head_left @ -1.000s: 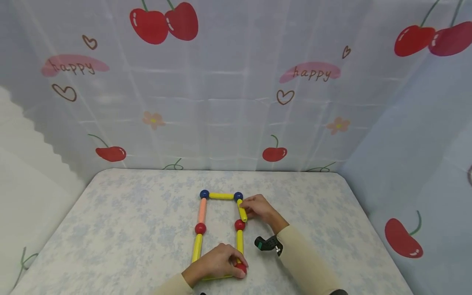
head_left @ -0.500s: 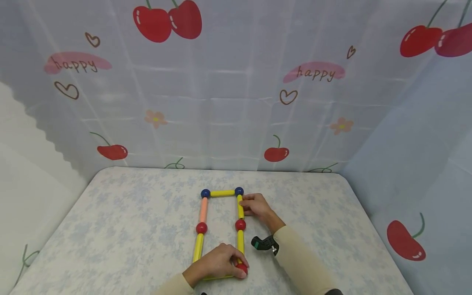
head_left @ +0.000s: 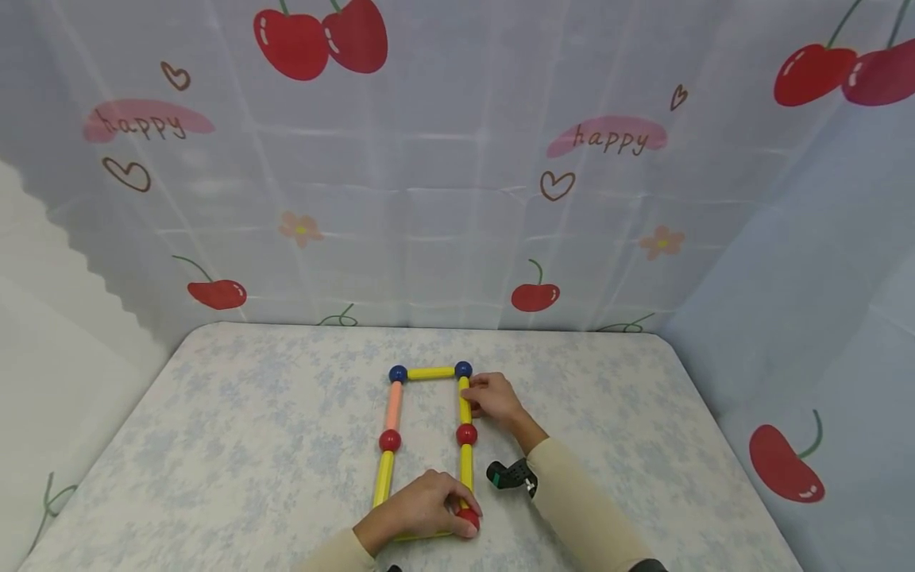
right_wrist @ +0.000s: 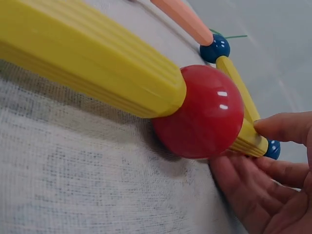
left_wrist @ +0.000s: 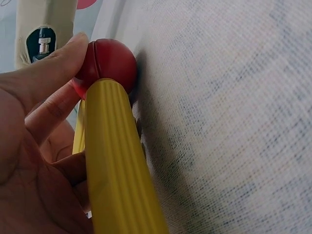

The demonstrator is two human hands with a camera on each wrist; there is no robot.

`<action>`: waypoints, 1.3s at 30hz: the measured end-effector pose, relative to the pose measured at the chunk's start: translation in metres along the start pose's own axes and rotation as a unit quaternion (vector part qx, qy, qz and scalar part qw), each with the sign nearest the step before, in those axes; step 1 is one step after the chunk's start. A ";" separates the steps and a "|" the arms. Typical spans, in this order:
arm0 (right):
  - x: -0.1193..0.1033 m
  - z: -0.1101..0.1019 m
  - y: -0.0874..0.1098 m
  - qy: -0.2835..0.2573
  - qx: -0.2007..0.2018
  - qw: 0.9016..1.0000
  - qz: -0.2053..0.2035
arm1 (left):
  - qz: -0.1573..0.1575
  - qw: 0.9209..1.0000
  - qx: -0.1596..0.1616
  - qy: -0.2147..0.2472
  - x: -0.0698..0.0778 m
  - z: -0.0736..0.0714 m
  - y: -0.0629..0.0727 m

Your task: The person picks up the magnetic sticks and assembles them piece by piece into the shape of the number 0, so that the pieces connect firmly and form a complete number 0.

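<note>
A long rectangle of toy rods and balls lies on the table in the head view. At its near right corner, my left hand [head_left: 427, 507] pinches a red ball [left_wrist: 117, 61] between thumb and fingers; a ridged yellow rod [left_wrist: 119, 161] joins that ball. My right hand [head_left: 496, 399] holds the upper right yellow rod [right_wrist: 249, 140] by thumb and fingers. This rod lies in line between a blue ball [head_left: 463, 369] and the right middle red ball [head_left: 467, 434]. The near left corner is hidden behind my left hand and sleeve.
On the left side, a pink rod [head_left: 394, 407] runs from a blue ball [head_left: 398, 374] to a red ball [head_left: 389, 440]. Another yellow rod [head_left: 431, 373] spans the far end. The patterned table [head_left: 272, 429] meets a cherry-print curtain [head_left: 429, 199] behind.
The rod in my right hand has swung from a slant into line, its near end moving left to the red ball. The far right blue ball shifted slightly away. My left hand stays put.
</note>
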State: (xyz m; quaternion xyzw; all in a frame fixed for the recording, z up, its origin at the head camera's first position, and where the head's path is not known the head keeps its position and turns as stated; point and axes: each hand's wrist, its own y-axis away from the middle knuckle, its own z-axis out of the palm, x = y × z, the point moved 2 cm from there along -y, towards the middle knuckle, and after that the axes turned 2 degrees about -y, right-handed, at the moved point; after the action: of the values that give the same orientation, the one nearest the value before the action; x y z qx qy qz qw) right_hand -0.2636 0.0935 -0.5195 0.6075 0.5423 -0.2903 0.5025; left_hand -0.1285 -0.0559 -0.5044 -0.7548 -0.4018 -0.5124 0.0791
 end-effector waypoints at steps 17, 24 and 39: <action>0.000 0.000 0.001 0.044 0.023 0.999 -0.004 | -0.002 0.992 0.068 -0.102 0.002 -0.008 0.013; 0.001 -0.001 0.001 0.038 0.030 0.999 -0.011 | -0.053 0.973 0.214 -0.075 -0.010 -0.054 0.032; 0.002 -0.001 0.002 0.022 0.029 0.999 -0.002 | -0.169 0.940 0.291 0.060 -0.064 -0.065 0.039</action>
State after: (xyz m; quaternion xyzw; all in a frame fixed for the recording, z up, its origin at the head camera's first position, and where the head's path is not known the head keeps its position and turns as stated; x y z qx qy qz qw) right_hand -0.2618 0.0956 -0.5204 0.6268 0.5461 -0.2934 0.4721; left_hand -0.1572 -0.1499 -0.5160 -0.5877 -0.6494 -0.4235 0.2314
